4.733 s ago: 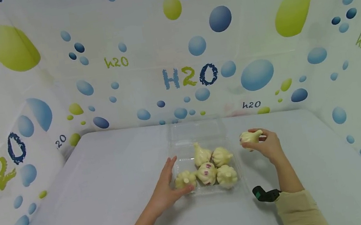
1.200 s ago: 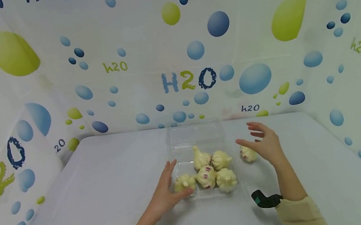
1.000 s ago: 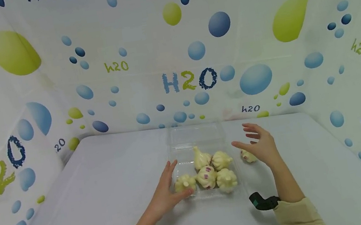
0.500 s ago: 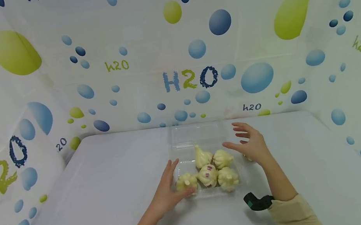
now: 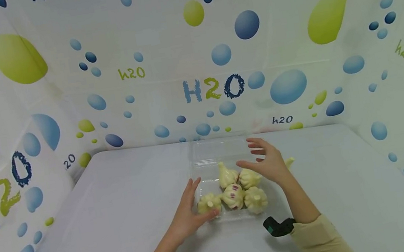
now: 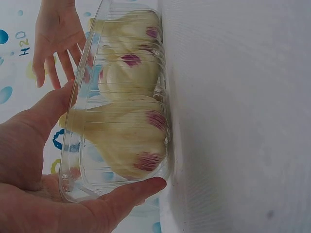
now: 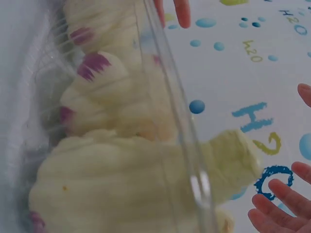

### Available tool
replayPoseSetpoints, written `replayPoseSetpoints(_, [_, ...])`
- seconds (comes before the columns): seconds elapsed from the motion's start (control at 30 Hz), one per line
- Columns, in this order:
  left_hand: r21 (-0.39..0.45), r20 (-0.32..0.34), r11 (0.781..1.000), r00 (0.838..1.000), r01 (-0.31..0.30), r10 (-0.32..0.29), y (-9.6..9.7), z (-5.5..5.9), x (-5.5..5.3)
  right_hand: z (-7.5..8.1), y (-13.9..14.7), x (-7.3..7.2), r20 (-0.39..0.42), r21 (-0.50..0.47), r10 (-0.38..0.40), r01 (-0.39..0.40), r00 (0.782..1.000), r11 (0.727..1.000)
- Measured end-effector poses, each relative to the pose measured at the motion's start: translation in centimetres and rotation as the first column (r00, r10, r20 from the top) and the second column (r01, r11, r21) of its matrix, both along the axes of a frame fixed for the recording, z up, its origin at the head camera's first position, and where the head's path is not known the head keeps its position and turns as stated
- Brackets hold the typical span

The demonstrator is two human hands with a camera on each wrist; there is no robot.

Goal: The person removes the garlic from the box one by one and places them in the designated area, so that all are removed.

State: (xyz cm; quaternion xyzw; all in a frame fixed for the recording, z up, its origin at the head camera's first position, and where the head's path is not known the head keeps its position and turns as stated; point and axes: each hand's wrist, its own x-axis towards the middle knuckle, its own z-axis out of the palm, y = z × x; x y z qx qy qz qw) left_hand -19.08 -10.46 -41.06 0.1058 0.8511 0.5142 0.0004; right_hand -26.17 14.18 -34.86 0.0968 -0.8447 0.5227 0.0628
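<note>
Both hands attend to one clear, rectangular plastic box [image 5: 207, 184] on the white-covered bench [image 5: 138, 198]; its transparent lid [image 5: 217, 146] is folded back at the rear. Left hand [image 5: 186, 219]: thumb and fingers spread, fingers along the box's left side, thumb at the front; it appears to brace rather than clasp. Right hand [image 5: 270, 163]: thumb and fingers well apart, nothing held, poised over the rear right of the box, no contact visible.

Step in hand, as judged: the left hand steadies the box while the right is placed for a pick among the contents. Such a pick would call for lowering the right hand and closing its thumb and fingers round one bulb, box kept braced.

Location of items: five cream garlic bulbs, some marked purple, lie in the box. One rear bulb [image 5: 227, 175] points its neck upward; its neighbour [image 5: 249, 178] is nearest the right hand, just below the thumb. A front left bulb [image 5: 208, 203] sits within the left hand's span. One loose bulb [image 5: 289, 161] lies outside, mostly hidden behind the right wrist.
</note>
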Motion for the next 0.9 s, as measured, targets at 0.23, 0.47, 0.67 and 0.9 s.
replayPoseSetpoints(0.23, [-0.01, 0.008, 1.0, 1.0, -0.002, 0.002, -0.2, 0.0, 0.1, -0.5, -1.2, -0.4, -0.013, 0.002, 0.032, -0.032, 0.999, 0.999])
replayPoseSetpoints(0.47, [-0.018, 0.007, 1.0, 1.0, 0.006, -0.006, -0.2, 0.1, 0.0, -0.8, -2.2, -0.6, 0.002, -0.001, 0.067, -0.067, 0.998, 0.998])
replayPoseSetpoints(0.67, [-0.011, 0.016, 1.0, 1.0, 0.005, -0.005, -0.1, 0.3, 0.0, -1.0, -3.2, -0.8, 0.008, 0.023, 0.084, -0.084, 0.996, 0.996])
replayPoseSetpoints(0.9, [-0.01, 0.016, 1.0, 1.0, 0.002, -0.002, 0.0, 0.3, 0.1, -1.5, -4.4, -1.0, 0.032, 0.061, 0.075, -0.076, 0.997, 0.995])
